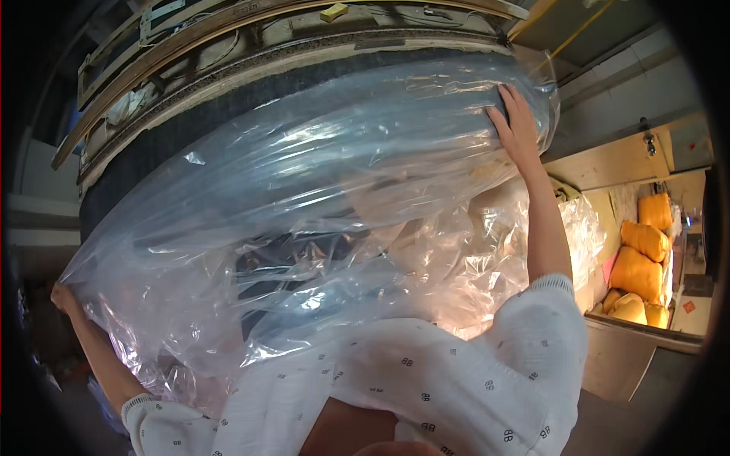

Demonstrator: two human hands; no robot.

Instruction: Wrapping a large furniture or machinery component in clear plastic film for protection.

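Observation:
A wide sheet of clear plastic film (304, 163) spreads in loose, shiny folds over a dark table surface (152, 152) and drapes down toward my body. At the far left, my left hand (62, 296) is closed on the film's edge and pulls it to a point. My right arm stretches to the far right, where my right hand (518, 129) lies on the film near its end, thumb and fingers apart. Below it, more crumpled film (487, 251) bunches up, lit warm from the right.
Beyond the table's far edge runs a wooden rail (205, 38), with a yellow block (333, 12) behind it. Several orange bundles (639, 266) sit in a lit wooden compartment at right. A wooden panel (608, 159) stands beside the table's right end.

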